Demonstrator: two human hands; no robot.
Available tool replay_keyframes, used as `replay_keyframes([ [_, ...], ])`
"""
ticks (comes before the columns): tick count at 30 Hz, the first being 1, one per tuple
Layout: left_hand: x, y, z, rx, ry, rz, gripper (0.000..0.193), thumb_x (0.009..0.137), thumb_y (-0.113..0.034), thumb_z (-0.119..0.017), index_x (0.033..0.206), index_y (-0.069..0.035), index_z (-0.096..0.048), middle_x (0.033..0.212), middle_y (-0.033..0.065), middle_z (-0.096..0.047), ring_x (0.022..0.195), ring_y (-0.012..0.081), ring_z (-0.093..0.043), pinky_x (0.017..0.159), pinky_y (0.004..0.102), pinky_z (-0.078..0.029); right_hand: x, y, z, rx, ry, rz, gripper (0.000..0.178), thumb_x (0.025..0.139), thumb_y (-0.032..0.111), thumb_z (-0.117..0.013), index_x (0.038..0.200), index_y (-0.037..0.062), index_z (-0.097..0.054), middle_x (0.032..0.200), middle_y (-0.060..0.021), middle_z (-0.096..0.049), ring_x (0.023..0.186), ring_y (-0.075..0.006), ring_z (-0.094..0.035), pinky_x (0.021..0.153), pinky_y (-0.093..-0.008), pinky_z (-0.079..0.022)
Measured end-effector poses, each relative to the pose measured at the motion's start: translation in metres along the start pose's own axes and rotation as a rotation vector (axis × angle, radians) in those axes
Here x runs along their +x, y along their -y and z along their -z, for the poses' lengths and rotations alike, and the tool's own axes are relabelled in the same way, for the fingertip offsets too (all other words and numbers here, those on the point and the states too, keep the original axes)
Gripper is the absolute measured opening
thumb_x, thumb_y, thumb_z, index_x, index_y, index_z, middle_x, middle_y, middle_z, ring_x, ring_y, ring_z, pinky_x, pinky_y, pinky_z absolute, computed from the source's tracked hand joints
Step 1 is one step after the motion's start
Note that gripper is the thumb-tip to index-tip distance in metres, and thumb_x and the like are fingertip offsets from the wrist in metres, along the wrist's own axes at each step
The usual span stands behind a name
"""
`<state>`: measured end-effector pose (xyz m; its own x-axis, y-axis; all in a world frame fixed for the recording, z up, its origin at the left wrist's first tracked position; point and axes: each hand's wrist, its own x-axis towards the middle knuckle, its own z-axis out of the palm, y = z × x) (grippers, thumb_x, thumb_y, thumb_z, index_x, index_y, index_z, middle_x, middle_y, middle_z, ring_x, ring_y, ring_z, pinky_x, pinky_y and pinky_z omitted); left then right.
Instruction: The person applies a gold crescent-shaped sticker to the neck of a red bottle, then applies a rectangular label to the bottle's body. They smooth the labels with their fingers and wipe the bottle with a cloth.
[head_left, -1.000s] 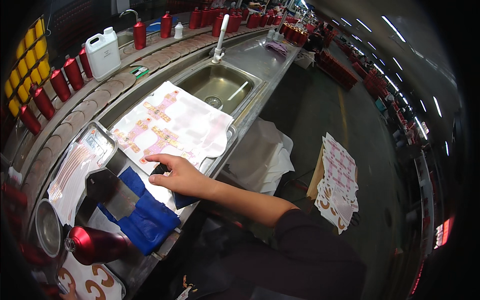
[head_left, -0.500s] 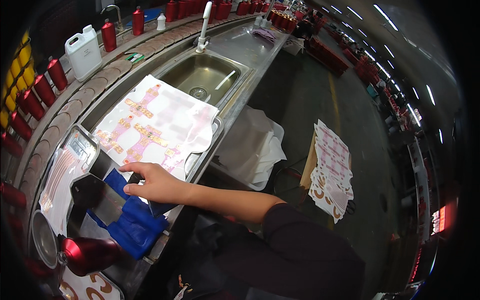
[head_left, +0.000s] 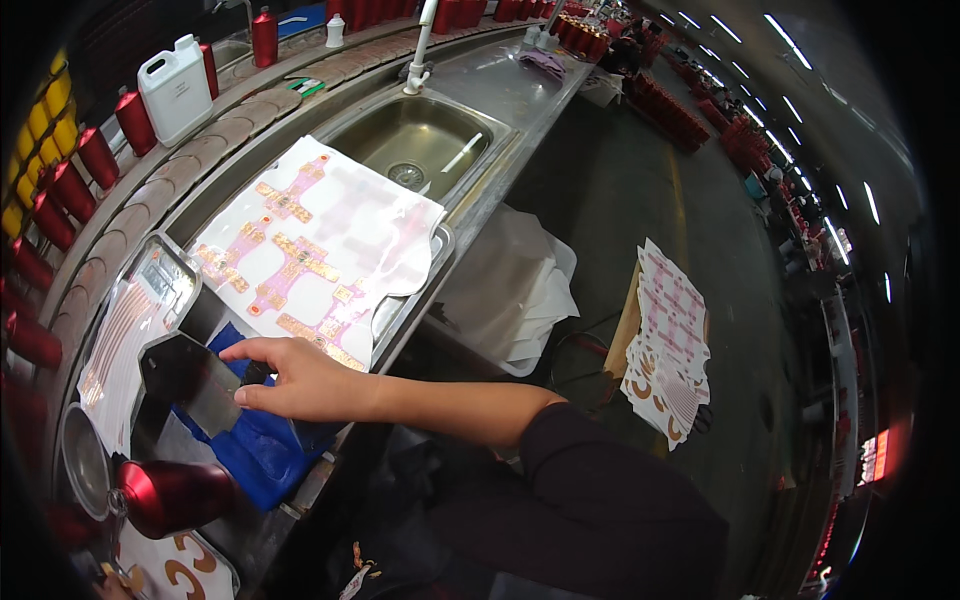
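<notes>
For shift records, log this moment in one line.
right hand: holding dark object | nearby: blue cloth, red bottle, printed sheet

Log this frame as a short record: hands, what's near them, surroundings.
Right hand: dark object between thumb and fingers, above blue cloth
Left hand: barely visible at lower-left edge; grip unclear
Nearby bottle: red, neck toward picture left
Sheet: white, pink-and-gold print, beside sink
Background: white jug, red bottles
</notes>
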<state>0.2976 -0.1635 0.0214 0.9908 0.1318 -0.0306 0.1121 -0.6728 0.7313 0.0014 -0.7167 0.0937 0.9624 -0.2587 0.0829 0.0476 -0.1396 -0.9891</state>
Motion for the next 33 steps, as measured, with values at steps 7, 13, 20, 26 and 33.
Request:
replay_keyframes([
  [7, -0.048, -0.166, 0.069, -0.301, 0.019, -0.255, 0.051, 0.089, -0.032, -0.076, 0.126, -0.002, -0.056, 0.113, 0.0077, -0.069, 0.099, 0.0167, -0.068, 0.088, 0.0323, -0.053, -0.021, 0.030, -0.022, 0.091, 0.229, -0.027, 0.049, 0.093, 0.022, -0.071, 0.138, 0.0084, -0.059, 0.108, -0.0045, -0.065, 0.072, -0.0031, -0.052, 0.066, -0.0216, -0.046],
  [13, -0.179, -0.325, -0.005, -0.610, 0.290, -0.673, 0.030, 0.095, -0.018, -0.070, 0.114, 0.000, -0.056, 0.100, 0.0103, -0.071, 0.089, 0.0151, -0.072, 0.074, 0.0264, -0.061, -0.042, 0.058, -0.042, 0.338, 0.342, -0.106, 0.036, 0.097, 0.008, -0.062, 0.133, 0.0038, -0.064, 0.116, -0.0029, -0.064, 0.099, -0.0054, -0.057, 0.086, -0.0221, -0.048],
  [20, -0.288, -0.353, -0.067, -0.840, 0.507, -0.375, 0.033, 0.092, -0.001, -0.069, 0.118, 0.004, -0.050, 0.098, 0.0108, -0.068, 0.084, 0.0156, -0.072, 0.069, 0.0236, -0.060, -0.074, 0.081, -0.031, 0.454, 0.424, -0.289, 0.049, 0.100, 0.019, -0.055, 0.145, -0.0004, -0.050, 0.062, 0.0065, -0.051, 0.051, -0.0034, -0.043, 0.052, -0.0188, -0.035],
  [26, -0.326, -0.309, -0.091, -0.901, 0.535, -0.197, 0.045, 0.094, 0.006, -0.061, 0.134, 0.002, -0.040, 0.108, 0.0112, -0.063, 0.088, 0.0163, -0.073, 0.073, 0.0212, -0.056, -0.072, 0.056, -0.026, 0.667, 0.512, -0.539, 0.058, 0.102, 0.034, -0.045, 0.143, -0.0062, -0.047, 0.056, -0.0008, -0.048, 0.045, -0.0097, -0.040, 0.052, -0.0250, -0.037],
  [33, -0.339, -0.276, -0.094, -0.782, 0.398, -0.274, 0.042, 0.093, 0.006, -0.062, 0.131, 0.000, -0.046, 0.104, 0.0085, -0.066, 0.082, 0.0079, -0.070, 0.067, 0.0198, -0.052, -0.058, 0.040, -0.019, 0.281, 0.661, -0.687, 0.067, 0.104, 0.053, -0.040, 0.091, -0.0044, -0.072, 0.046, -0.0035, -0.046, 0.038, -0.0105, -0.040, 0.045, -0.0242, -0.035],
])
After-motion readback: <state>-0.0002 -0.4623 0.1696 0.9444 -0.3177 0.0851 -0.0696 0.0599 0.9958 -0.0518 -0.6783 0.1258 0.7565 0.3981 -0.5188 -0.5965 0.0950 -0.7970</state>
